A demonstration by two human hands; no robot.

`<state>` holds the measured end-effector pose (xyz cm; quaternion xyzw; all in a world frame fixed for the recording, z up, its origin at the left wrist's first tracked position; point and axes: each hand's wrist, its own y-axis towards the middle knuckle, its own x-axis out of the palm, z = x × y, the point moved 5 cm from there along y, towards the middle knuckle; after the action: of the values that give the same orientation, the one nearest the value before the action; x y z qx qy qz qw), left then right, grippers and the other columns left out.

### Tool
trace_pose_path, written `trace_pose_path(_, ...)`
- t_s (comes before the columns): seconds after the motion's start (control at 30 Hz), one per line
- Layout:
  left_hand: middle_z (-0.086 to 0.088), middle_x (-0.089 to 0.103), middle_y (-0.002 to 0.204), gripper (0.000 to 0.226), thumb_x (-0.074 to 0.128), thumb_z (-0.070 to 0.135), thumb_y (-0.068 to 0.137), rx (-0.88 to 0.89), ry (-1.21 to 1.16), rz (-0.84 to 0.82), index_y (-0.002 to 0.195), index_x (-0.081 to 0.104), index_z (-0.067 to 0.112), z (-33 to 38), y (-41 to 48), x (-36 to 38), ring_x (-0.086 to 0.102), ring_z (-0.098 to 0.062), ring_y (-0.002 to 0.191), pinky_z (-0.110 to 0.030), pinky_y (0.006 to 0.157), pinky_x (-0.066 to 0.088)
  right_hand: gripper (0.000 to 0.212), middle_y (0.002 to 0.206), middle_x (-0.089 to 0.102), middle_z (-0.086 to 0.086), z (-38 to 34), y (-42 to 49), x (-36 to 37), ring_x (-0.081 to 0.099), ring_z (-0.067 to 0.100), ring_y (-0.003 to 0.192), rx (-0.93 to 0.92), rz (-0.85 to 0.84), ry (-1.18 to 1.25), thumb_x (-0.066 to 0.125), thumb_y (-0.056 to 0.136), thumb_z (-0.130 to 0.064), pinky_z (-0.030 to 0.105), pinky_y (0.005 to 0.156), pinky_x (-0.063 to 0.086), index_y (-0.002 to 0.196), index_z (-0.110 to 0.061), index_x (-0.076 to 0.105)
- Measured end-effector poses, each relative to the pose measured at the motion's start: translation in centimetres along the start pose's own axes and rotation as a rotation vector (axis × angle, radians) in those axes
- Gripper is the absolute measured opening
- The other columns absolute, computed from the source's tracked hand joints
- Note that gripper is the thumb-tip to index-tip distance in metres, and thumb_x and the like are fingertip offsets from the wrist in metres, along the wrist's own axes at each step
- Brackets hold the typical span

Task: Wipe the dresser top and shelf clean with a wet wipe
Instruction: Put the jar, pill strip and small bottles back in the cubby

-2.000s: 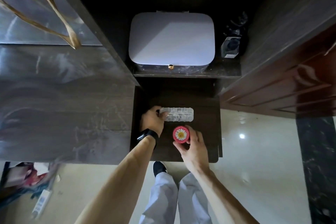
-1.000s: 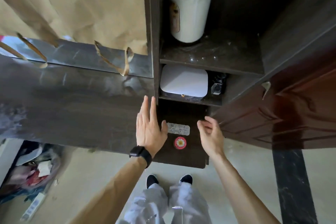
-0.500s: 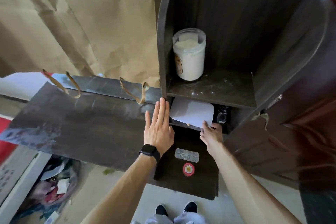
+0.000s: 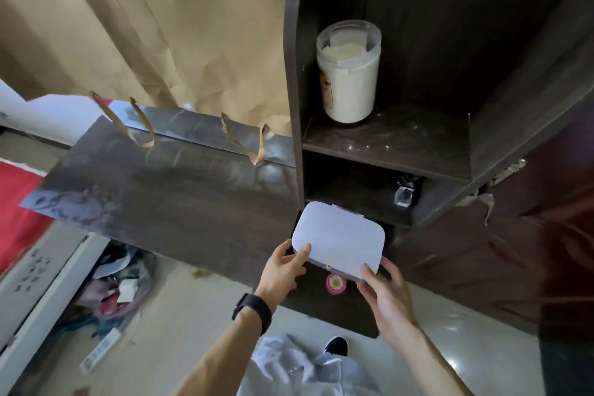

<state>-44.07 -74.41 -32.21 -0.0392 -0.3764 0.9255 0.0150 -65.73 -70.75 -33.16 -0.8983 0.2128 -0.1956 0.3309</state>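
A white rounded box [image 4: 339, 243] with a small gold clasp is held in both hands in front of the lower shelf [image 4: 353, 202]. My left hand [image 4: 283, 268] grips its left front corner. Its right front corner sits in my right hand [image 4: 384, 289]. The dark dresser top [image 4: 180, 202] stretches to the left, streaked and dusty. The upper shelf [image 4: 401, 145] shows white specks. No wet wipe is in view.
A white jar [image 4: 348, 72] stands on the upper shelf. A small glass bottle [image 4: 405, 193] sits at the right of the lower shelf. A round red lid with a daisy [image 4: 335, 282] lies on the low dark ledge. Brown paper bags [image 4: 160, 26] lean behind the dresser top.
Both hands left the ledge and rose to the lower shelf. They took hold of the white box and drew it out toward me. The clear strip on the ledge is now hidden beneath it.
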Motion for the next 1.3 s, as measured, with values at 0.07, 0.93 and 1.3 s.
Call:
trace_pose_path(0.07,0.002,0.071,0.112,0.057,0.073,0.055,0.081,-0.048,-0.13,0.04,0.127,0.057,0.025,-1.8,-0.8,-1.1,0.072,-0.015,0.096,-0.04,0.088,0.056,0.041,0.109,0.074,0.009,1.9,-0.7,-0.1,0.07,0.018,0.102,0.036,-0.041,-0.058,0.071,0.088,-0.006,0.034,0.089,0.052,0.124,-0.018,0.056)
trace_pose_path(0.93,-0.011,0.071,0.109,0.041,0.07,0.033,0.09,-0.122,-0.423,0.174,0.123,0.051,0.018,5.2,16.5,-36.7,0.072,-0.023,0.097,-0.039,0.094,0.053,0.09,0.161,-0.029,0.002,13.1,7.2,27.9,-0.02,0.031,0.151,-0.279,-0.192,-1.905,0.033,0.088,-0.075,0.062,0.117,0.016,0.153,-0.037,-0.017)
trace_pose_path(1.3,-0.005,0.069,0.1,0.029,0.059,0.024,0.095,-0.058,-0.298,0.405,0.118,0.067,0.008,9.1,22.8,-38.3,0.071,-0.026,0.093,-0.028,0.074,0.059,0.095,0.158,-0.036,-0.003,13.2,7.3,28.0,-0.03,0.022,0.146,-0.229,-0.171,-1.909,0.039,0.085,-0.076,0.06,0.117,0.014,0.15,-0.044,-0.021)
